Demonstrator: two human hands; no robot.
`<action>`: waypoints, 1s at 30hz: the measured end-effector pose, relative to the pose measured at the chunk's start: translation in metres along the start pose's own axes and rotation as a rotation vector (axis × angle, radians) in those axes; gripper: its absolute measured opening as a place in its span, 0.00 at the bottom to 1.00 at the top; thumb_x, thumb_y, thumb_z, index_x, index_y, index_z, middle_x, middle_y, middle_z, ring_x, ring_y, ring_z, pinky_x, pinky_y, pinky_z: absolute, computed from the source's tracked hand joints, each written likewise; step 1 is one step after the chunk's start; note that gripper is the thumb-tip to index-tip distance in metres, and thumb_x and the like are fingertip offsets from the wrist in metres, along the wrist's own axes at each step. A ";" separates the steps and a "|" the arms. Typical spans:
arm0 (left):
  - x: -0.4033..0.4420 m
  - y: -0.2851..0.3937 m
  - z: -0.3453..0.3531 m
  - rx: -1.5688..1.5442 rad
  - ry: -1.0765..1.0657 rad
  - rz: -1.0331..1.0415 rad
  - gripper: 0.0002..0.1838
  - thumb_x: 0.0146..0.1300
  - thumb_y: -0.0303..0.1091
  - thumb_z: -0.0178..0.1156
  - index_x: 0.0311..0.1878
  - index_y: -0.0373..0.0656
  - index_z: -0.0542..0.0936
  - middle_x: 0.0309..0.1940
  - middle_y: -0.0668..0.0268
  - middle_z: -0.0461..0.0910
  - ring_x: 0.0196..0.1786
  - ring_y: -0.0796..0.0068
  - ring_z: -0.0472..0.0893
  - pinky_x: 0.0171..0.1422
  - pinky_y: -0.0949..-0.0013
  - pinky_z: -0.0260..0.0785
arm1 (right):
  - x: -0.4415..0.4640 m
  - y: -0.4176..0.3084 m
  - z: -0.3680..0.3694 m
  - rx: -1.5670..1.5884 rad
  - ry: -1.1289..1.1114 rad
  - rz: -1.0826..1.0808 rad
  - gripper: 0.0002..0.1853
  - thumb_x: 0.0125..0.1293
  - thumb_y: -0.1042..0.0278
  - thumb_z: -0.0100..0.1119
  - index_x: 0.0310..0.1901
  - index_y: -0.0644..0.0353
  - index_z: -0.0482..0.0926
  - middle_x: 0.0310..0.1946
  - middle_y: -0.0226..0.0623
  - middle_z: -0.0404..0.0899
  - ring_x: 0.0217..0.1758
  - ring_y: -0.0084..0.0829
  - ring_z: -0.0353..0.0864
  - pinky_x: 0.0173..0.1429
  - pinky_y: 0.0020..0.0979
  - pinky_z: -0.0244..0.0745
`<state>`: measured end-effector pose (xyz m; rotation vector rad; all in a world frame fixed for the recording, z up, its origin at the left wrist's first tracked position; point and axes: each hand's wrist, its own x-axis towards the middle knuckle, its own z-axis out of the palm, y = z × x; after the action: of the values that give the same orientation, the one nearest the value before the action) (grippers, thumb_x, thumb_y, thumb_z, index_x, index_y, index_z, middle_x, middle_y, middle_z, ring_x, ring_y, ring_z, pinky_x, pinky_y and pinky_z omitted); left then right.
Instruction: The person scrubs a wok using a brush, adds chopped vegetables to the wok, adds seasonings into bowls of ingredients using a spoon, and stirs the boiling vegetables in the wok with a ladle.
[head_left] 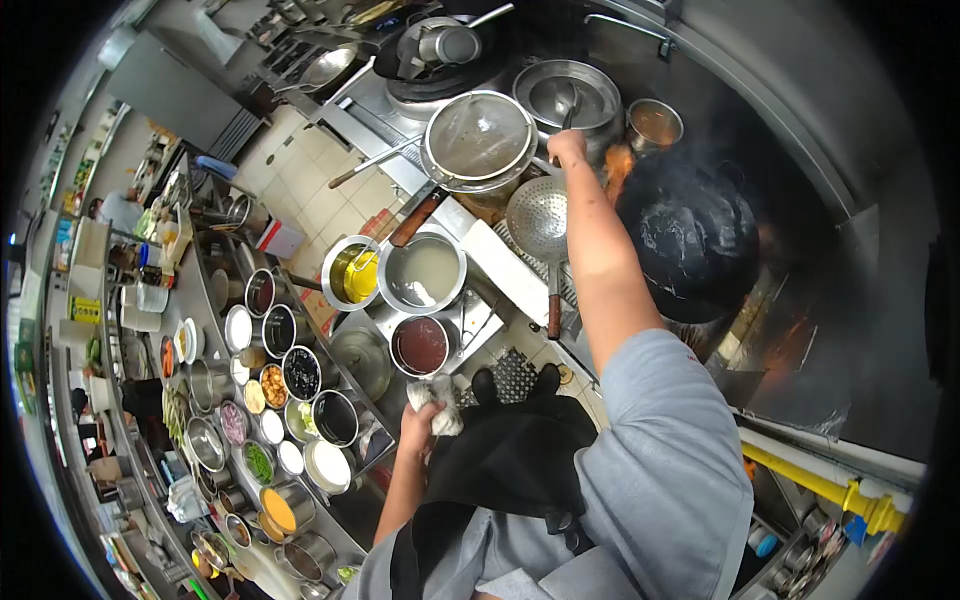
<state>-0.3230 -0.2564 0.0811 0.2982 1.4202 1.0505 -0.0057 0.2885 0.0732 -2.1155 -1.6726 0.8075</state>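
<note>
My right hand (568, 147) reaches far forward, its fingers wrapped around the dark handle of a ladle (574, 98). The ladle's head is down in a wide metal basin (528, 88), and I cannot make out what it touches there. Close to my body, my left hand (418, 425) grips a bunched white cloth (436, 408). Beside my right forearm sits a large black wok (690, 240), with wisps of smoke or steam over it. Orange flame (618, 170) shows between the basin and the wok.
A perforated skimmer (538, 220) and a big mesh strainer (480, 135) lie left of my arm. Nearer stand pots of yellow oil (358, 275), cloudy liquid (424, 272) and red sauce (420, 345). Several ingredient containers (302, 372) fill the left counter. A metal pot (656, 125) stands behind the wok.
</note>
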 end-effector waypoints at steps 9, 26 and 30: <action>-0.021 -0.033 -0.023 -0.202 0.073 0.070 0.20 0.56 0.21 0.59 0.54 0.33 0.73 0.43 0.57 0.80 0.42 0.61 0.83 0.47 0.58 0.78 | -0.041 0.017 -0.010 2.119 -0.333 0.246 0.10 0.72 0.71 0.53 0.41 0.72 0.68 0.20 0.32 0.69 0.15 0.19 0.66 0.19 0.20 0.64; -0.026 -0.019 -0.082 0.057 -0.190 -0.027 0.16 0.56 0.30 0.62 0.49 0.40 0.76 0.34 0.64 0.79 0.28 0.70 0.80 0.26 0.69 0.72 | -0.380 0.174 -0.116 1.971 -0.055 0.476 0.16 0.70 0.72 0.58 0.48 0.77 0.64 0.21 0.31 0.66 0.14 0.18 0.63 0.17 0.17 0.60; -0.024 -0.035 -0.101 0.015 -0.307 -0.037 0.21 0.56 0.25 0.61 0.55 0.36 0.75 0.41 0.62 0.80 0.37 0.69 0.82 0.39 0.65 0.77 | -0.375 0.228 -0.096 0.960 0.265 0.418 0.16 0.70 0.67 0.57 0.23 0.64 0.75 0.14 0.38 0.72 0.15 0.25 0.73 0.17 0.25 0.64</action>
<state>-0.3941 -0.3334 0.0514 0.4239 1.1531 0.9203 0.1728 -0.1223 0.1036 -1.7298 -0.4983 1.0892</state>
